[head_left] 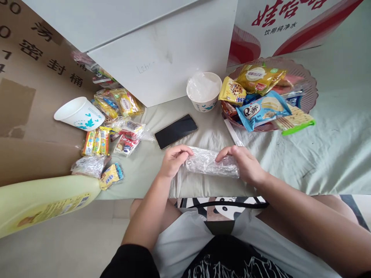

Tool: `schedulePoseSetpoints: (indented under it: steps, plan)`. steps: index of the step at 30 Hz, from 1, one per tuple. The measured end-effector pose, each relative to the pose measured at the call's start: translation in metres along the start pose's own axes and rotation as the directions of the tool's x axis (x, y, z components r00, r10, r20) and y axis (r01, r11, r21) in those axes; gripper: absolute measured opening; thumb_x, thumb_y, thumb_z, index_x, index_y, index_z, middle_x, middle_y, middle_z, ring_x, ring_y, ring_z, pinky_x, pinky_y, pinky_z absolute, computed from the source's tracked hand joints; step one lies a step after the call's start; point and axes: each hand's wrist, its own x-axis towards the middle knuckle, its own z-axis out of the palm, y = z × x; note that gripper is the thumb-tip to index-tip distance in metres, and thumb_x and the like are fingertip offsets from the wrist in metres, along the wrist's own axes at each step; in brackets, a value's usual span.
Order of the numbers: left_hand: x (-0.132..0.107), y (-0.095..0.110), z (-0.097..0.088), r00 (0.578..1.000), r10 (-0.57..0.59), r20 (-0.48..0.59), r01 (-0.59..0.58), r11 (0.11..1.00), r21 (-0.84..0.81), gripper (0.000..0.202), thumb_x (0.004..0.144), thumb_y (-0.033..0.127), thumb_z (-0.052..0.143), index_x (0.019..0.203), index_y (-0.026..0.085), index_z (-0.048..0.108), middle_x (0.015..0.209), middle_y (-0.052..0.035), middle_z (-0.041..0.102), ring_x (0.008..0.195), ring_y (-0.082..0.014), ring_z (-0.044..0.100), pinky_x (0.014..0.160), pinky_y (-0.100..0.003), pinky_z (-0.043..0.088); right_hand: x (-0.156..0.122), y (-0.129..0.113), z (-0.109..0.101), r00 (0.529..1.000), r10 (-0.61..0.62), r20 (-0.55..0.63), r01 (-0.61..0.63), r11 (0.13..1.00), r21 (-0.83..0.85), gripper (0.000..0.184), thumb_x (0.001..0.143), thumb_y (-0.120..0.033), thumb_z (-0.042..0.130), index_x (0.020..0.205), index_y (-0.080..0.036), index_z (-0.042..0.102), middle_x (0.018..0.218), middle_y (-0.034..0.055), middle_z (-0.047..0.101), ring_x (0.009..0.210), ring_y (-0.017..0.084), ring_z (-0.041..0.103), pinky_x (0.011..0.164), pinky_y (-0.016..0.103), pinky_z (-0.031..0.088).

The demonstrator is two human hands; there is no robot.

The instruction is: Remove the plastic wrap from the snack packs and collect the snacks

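Observation:
Both my hands grip a roll of clear cling film (209, 163) that lies crosswise on the pale green sheet (324, 154) in front of me. My left hand (174, 159) pinches its left end with curled fingers. My right hand (243, 164) closes over its right end. A black phone (175, 131) lies face up just beyond the roll. A white paper bowl covered with cling film (204, 92) stands behind the phone.
A pink glass dish (307, 83) heaped with wrapped snacks (262, 110) sits at the back right. More snack packets (116, 116) and a tipped paper cup (79, 113) lie at the left by cardboard. A white box (162, 50) stands behind. A yellow bottle (43, 200) lies near left.

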Motion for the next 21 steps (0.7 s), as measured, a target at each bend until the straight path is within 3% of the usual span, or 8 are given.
schedulePoseSetpoints:
  steps: [3, 5, 7, 9, 12, 14, 17, 21]
  plan:
    - [-0.002, -0.001, 0.0, 0.997, 0.073, -0.026, -0.066, 0.977, 0.204, 0.011, 0.079, 0.022, 0.061, 0.078, 0.019, 0.072, 0.075, -0.0032, 0.071, 0.064, -0.0146, 0.062, 0.057, -0.027, 0.05, 0.001, 0.003, 0.003, 0.997, -0.043, -0.058, 0.027, 0.968, -0.249, 0.027, 0.085, -0.047, 0.062, 0.084, -0.02, 0.066, 0.073, 0.0024, 0.067, 0.062, 0.017, 0.058, 0.059, 0.03, 0.045]
    - [-0.005, -0.001, 0.001, 0.966, 0.214, -0.143, -0.152, 0.924, 0.352, 0.013, 0.08, 0.018, 0.058, 0.085, 0.019, 0.07, 0.085, -0.0047, 0.07, 0.078, -0.0163, 0.065, 0.066, -0.028, 0.054, 0.001, 0.005, 0.005, 0.991, -0.076, -0.114, 0.039, 0.954, -0.298, 0.03, 0.08, -0.035, 0.066, 0.106, -0.021, 0.061, 0.08, 0.0007, 0.069, 0.063, 0.016, 0.059, 0.06, 0.03, 0.046]
    - [-0.01, 0.001, 0.005, 0.862, 0.412, -0.296, -0.206, 0.818, 0.538, 0.01, 0.08, 0.016, 0.059, 0.087, 0.019, 0.066, 0.092, -0.0056, 0.066, 0.086, -0.0172, 0.064, 0.072, -0.03, 0.055, 0.002, 0.006, 0.006, 0.976, -0.109, -0.188, 0.038, 0.937, -0.347, 0.034, 0.078, -0.03, 0.066, 0.11, -0.022, 0.059, 0.082, 0.0006, 0.071, 0.065, 0.017, 0.061, 0.063, 0.03, 0.047]
    - [-0.017, 0.004, 0.012, 0.791, 0.538, -0.29, -0.24, 0.709, 0.663, 0.006, 0.083, 0.016, 0.061, 0.087, 0.02, 0.063, 0.089, -0.0048, 0.063, 0.085, -0.017, 0.063, 0.075, -0.031, 0.055, 0.001, 0.007, 0.007, 0.968, -0.145, -0.203, 0.051, 0.911, -0.409, 0.016, 0.078, -0.029, 0.065, 0.091, -0.022, 0.061, 0.079, 0.0013, 0.07, 0.069, 0.017, 0.062, 0.066, 0.03, 0.047]
    - [-0.028, 0.009, 0.027, 0.863, 0.5, -0.075, -0.346, 0.693, 0.633, 0.017, 0.087, 0.027, 0.064, 0.102, 0.02, 0.063, 0.104, -0.0096, 0.066, 0.099, -0.022, 0.065, 0.087, -0.037, 0.056, -0.002, 0.008, 0.011, 0.981, -0.187, -0.055, 0.15, 0.907, -0.394, 0.012, 0.081, -0.029, 0.063, 0.075, -0.021, 0.057, 0.078, 0.0019, 0.068, 0.072, 0.016, 0.061, 0.069, 0.029, 0.047]
    - [-0.033, 0.01, 0.034, 0.919, 0.386, 0.085, -0.374, 0.781, 0.501, 0.033, 0.089, 0.036, 0.064, 0.118, 0.02, 0.061, 0.12, -0.0138, 0.066, 0.112, -0.0262, 0.065, 0.094, -0.041, 0.055, -0.006, 0.007, 0.015, 0.976, -0.2, 0.083, 0.216, 0.931, -0.296, 0.013, 0.084, -0.029, 0.063, 0.076, -0.021, 0.055, 0.076, 0.0013, 0.065, 0.07, 0.015, 0.059, 0.067, 0.027, 0.047]
    - [-0.036, 0.008, 0.037, 0.945, 0.176, 0.274, -0.249, 0.934, 0.258, 0.038, 0.092, 0.043, 0.063, 0.123, 0.021, 0.061, 0.114, -0.0113, 0.072, 0.1, -0.0243, 0.07, 0.084, -0.035, 0.058, -0.012, 0.004, 0.02, 0.947, -0.213, 0.241, 0.241, 0.966, -0.096, 0.015, 0.089, -0.031, 0.061, 0.081, -0.021, 0.054, 0.078, 0.0016, 0.063, 0.071, 0.014, 0.059, 0.066, 0.027, 0.05]
    - [-0.035, 0.002, 0.03, 0.994, 0.031, 0.102, -0.05, 0.981, 0.187, 0.036, 0.087, 0.051, 0.068, 0.104, 0.019, 0.068, 0.095, -0.0077, 0.075, 0.082, -0.0204, 0.071, 0.07, -0.029, 0.056, -0.014, 0.0, 0.015, 0.936, -0.272, 0.225, 0.283, 0.959, -0.017, 0.011, 0.093, -0.03, 0.055, 0.101, -0.022, 0.059, 0.102, 0.0062, 0.07, 0.094, 0.02, 0.067, 0.083, 0.035, 0.054]
